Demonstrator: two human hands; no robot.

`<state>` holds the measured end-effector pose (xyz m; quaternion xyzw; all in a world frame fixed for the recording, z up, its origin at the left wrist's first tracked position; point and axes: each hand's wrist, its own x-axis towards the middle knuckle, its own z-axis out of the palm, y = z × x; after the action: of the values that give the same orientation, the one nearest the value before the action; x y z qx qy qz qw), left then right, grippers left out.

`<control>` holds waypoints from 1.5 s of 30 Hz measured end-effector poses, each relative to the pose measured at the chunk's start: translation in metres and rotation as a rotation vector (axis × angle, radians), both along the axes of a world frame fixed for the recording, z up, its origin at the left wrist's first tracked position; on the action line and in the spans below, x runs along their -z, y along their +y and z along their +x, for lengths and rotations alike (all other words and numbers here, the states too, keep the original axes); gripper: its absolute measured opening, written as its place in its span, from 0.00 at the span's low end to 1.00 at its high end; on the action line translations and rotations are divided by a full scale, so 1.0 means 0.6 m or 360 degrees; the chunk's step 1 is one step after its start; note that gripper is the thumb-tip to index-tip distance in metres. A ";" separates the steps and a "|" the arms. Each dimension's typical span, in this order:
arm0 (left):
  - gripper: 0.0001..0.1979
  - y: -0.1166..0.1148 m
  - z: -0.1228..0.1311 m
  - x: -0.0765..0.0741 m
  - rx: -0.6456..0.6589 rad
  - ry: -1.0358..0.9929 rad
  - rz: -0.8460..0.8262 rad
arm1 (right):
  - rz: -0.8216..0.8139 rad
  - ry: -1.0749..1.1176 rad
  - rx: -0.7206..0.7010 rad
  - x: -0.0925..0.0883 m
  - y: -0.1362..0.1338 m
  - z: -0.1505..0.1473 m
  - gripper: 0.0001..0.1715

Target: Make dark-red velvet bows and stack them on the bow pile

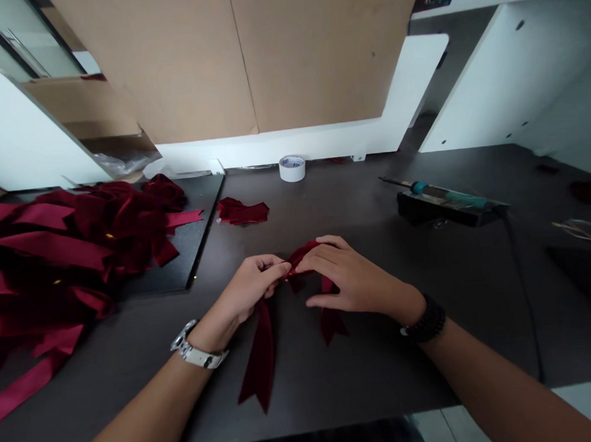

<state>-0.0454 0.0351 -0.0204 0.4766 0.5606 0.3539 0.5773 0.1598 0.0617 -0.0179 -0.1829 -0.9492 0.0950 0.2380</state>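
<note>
A dark red velvet ribbon bow (301, 252) is between my two hands, just above the dark table. My left hand (254, 280) pinches it near the middle with thumb and forefinger. On the right loop rest the fingers of my right hand (351, 274), its thumb held apart below. One notched ribbon tail (261, 366) hangs beneath my left hand. The other tail (333, 322) comes out under my right hand and is partly covered by it. The fingers hide much of the bow's centre.
A pile of red velvet ribbons and bows (77, 254) covers the black board (179, 278) at left. Behind the bow lie a small folded red ribbon piece (243, 212) and a white tape roll (292, 169). A soldering iron (444, 195) sits on a black stand (435, 216) at right, its cable (522, 287) running forward.
</note>
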 end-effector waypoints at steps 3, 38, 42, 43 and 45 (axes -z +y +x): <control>0.16 0.001 -0.002 -0.003 0.0046 -0.0128 -0.0098 | 0.0038 -0.0072 0.0020 0.006 0.000 -0.004 0.29; 0.15 0.000 0.005 0.001 0.0127 -0.0388 -0.0233 | 0.0060 0.0181 0.0056 0.000 -0.007 -0.003 0.11; 0.14 0.002 0.000 0.000 0.0116 -0.0492 -0.0368 | 0.0268 0.0061 0.0095 0.010 -0.007 -0.007 0.13; 0.15 0.002 -0.001 0.000 0.0105 -0.0526 -0.0384 | 0.0317 0.0089 0.0080 0.012 -0.007 -0.009 0.12; 0.15 0.001 -0.001 0.000 0.0094 -0.0571 -0.0389 | 0.0395 0.0205 0.0036 0.014 -0.008 -0.012 0.07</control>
<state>-0.0459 0.0359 -0.0205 0.3488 0.4733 0.3454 0.7315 0.1525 0.0568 -0.0265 -0.1563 -0.9342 -0.0144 0.3203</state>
